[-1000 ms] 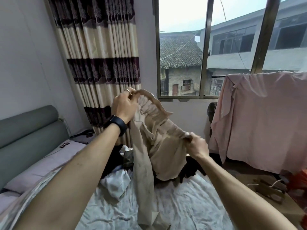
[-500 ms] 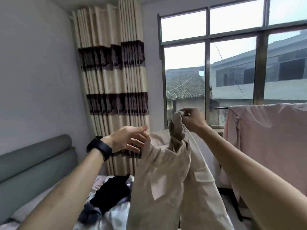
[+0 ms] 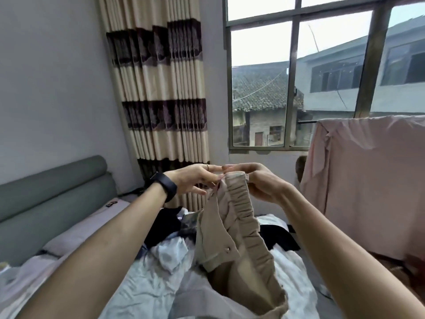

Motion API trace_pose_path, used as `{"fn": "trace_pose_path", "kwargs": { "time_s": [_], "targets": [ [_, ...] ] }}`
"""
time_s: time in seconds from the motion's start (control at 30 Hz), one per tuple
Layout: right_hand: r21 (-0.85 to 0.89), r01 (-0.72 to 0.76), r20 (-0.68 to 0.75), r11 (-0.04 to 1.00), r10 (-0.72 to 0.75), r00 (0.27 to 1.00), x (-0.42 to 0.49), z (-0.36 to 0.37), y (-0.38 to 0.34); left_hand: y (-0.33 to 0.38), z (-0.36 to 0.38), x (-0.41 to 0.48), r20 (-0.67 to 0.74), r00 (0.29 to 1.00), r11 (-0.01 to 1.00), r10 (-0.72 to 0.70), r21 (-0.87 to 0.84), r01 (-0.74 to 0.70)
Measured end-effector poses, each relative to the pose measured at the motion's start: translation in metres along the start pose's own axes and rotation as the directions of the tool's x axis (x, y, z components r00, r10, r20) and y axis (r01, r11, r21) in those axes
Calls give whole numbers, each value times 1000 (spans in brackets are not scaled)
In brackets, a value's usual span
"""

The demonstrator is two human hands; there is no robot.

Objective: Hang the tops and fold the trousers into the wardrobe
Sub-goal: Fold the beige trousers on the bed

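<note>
Beige elastic-waisted cotton trousers (image 3: pixel 238 218) hung lengthwise down centre frame, pinched on top by the right hand (image 3: pixel 261 184), the left hand (image 3: pixel 195 180) touching alongside, grip unclear.

White walls, a striped curtain (image 3: pixel 161 88), a daylit window (image 3: pixel 292 88).

Trousers (image 3: pixel 239 238) legs cut off at bottom edge; dark clothes (image 3: pixel 161 229) partly hidden behind them.
</note>
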State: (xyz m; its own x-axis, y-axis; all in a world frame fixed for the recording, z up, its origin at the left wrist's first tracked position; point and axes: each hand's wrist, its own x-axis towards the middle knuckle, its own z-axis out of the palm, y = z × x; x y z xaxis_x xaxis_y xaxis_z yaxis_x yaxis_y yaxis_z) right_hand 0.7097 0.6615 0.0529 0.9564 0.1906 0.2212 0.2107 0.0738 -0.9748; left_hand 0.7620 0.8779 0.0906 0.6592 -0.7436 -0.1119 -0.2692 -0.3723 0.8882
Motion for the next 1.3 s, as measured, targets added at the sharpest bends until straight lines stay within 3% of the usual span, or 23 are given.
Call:
{"fn": "trace_pose_path", "kwargs": {
  "time_s": [0.07,0.17,0.27,0.33,0.4,0.47,0.57,0.67,0.73,0.83,0.87,0.9,0.97,1.03,1.1,1.17,1.23,1.3],
  "targets": [
    [2,-6,-33,1000,6,999,-18,-7,6,-2,15,0,23,1000,999,-18,30,17],
    [-106,-17,-119,994,5,993,-45,-14,17,-8,36,2,-67,998,984,-3,176,15],
    [-118,-12,-149,993,-6,989,-73,-17,40,-25,57,6,-136,988,995,66,89,-54],
    [-168,-87,-181,982,56,982,-96,-15,64,-40,64,9,-274,951,989,146,49,-138],
    [-284,-219,-239,934,152,959,-125,-7,94,-56,74,9,-364,912,980,188,124,-153],
    [-472,-322,-307,821,189,933,-156,4,132,-73,82,7,-473,855,975,212,161,-153],
    [-700,-491,-490,519,152,858,-195,8,193,-93,84,1,-588,770,968,250,172,-182],
    [-633,-724,-709,273,169,684,-214,9,205,-114,67,-11,-599,740,940,305,314,-133],
    [-588,-777,-748,223,216,628,-210,10,193,-129,56,-24,-544,765,881,346,468,-66],
    [-519,-800,-764,300,258,592,-188,16,155,-143,38,-44,-499,751,798,433,600,-61],
    [-477,-790,-763,386,265,590,-181,19,138,-143,31,-51,-509,717,776,476,627,-70],
    [-390,-746,-758,540,272,593,-173,24,119,-139,21,-59,-523,670,750,527,657,-78],
    [-85,-490,-721,867,286,631,-158,36,80,-127,1,-74,-564,566,712,602,699,-61],
    [88,-201,-703,976,204,682,-143,49,41,-107,-20,-89,-611,487,695,624,719,11],
    [32,-64,-689,997,68,722,-130,64,3,-83,-39,-103,-626,438,669,645,740,72],
    [-188,-30,-694,982,-111,711,-120,78,-33,-54,-56,-117,-635,383,650,671,752,108],
    [-537,-96,-689,838,-370,624,-115,97,-70,-20,-70,-135,-644,304,637,702,759,138],
    [-705,-78,-643,705,-590,488,-113,111,-103,11,-79,-153,-643,224,626,732,765,151]
  ]
}}
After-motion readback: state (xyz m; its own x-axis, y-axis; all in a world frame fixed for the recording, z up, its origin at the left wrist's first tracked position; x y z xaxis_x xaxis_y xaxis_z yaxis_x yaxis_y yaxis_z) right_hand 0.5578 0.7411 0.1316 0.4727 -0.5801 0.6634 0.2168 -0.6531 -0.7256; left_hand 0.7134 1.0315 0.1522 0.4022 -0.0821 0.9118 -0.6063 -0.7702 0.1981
